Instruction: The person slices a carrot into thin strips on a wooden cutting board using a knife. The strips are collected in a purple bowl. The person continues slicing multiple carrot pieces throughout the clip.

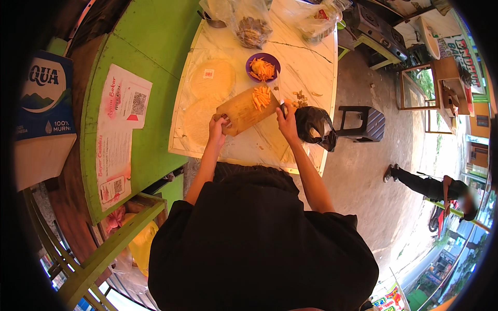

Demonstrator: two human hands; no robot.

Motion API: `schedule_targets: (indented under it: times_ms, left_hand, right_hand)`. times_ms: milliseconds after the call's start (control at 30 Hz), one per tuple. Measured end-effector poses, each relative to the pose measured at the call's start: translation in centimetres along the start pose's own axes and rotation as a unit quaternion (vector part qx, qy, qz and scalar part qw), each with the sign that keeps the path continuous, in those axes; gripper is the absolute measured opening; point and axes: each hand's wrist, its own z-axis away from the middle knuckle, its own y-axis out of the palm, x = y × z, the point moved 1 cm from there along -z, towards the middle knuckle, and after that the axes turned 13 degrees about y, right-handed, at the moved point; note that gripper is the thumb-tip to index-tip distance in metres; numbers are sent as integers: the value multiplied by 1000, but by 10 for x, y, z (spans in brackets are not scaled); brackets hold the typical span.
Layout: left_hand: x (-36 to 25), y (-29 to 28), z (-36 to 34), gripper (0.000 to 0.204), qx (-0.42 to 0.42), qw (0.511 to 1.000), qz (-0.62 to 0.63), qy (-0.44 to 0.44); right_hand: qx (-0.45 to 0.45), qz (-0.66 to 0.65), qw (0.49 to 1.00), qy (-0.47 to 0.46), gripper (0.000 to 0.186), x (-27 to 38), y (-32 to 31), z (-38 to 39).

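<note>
My left hand (218,127) is closed around the near left end of a wooden cutting board (244,113), which slants up to the right over the table. Orange carrot sticks (262,98) lie in a heap at its far right end. Just beyond that end stands a purple bowl (249,68) with more cut carrot in it. At the board's right edge my right hand (287,118) is closed on what looks like a knife (282,103); only a short bright part shows and the rest is hidden.
A black plastic bag (315,128) sits right of my right hand, with peel scraps (299,98) beyond. Two round pale sheets (212,80) lie at left on the marble-patterned table (301,57). Clear bags (251,31) stand far back. A stool (365,123) and a person (430,187) are right.
</note>
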Motion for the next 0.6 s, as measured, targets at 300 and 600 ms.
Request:
schedule_targets:
  times_ms: [300,600]
  left_hand:
    - [-20,36,-54,45,-13,998,33,53]
    - [-18,45,-67,50,-35,997,51,44]
  right_hand:
    - [142,256,956,-11,60,49,-4,-17]
    - [127,342,930,-47,70,46,6,-65]
